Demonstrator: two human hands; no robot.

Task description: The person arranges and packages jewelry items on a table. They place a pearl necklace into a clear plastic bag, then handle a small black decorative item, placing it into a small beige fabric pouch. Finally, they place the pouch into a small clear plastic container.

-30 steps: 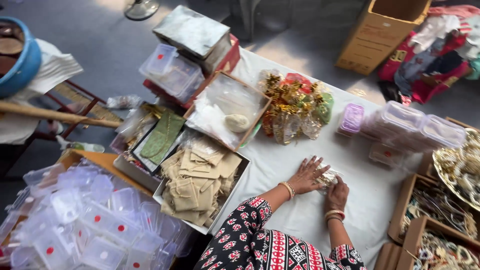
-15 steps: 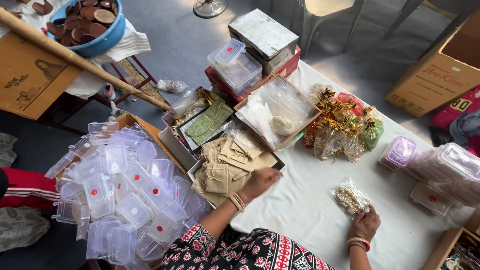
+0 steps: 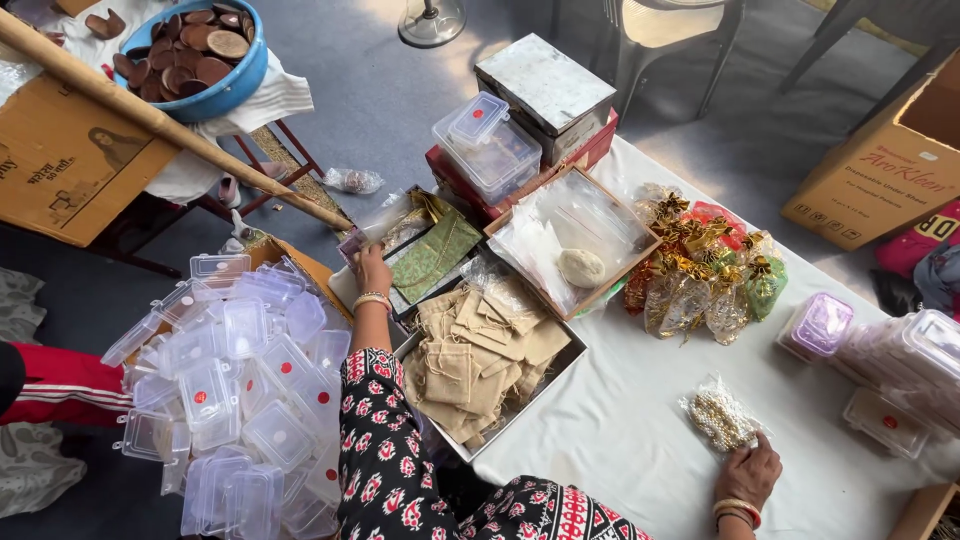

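Reaching farther than half a second ago, the left hand [image 3: 373, 272] has left the box of burlap pouches [image 3: 478, 362] and now sits past it at the table's left edge, at the near end of the tray of green and gold pouches [image 3: 432, 252]; whether its fingers grip anything there I cannot tell. The right hand [image 3: 748, 470] stays flat on the white table [image 3: 620, 430] near its front edge, fingertips touching a small clear bag of beads [image 3: 718, 417], pressing rather than clasping.

Going by size: the table is covered in white cloth and runs from the front edge up to the far left corner. One heap of clear lidded boxes [image 3: 235, 380], too many to count, lies off the table's left side, low down. One open box of burlap pouches sits at the left edge, the pouches overlapping beyond counting. One wooden tray [image 3: 575, 240] holding clear bags and a single pale round lump stands behind it. One cluster of gold-bowed gift bags [image 3: 705, 265] lies mid-table. One grey tin [image 3: 545, 85] is stacked on a red box at the far corner, with one clear box [image 3: 485, 145] beside it. At the right edge stand a stack of clear boxes [image 3: 900, 365] and one violet-lidded box [image 3: 820, 325].

Bare cloth lies open between the burlap box and the bead bag, and along the front edge.
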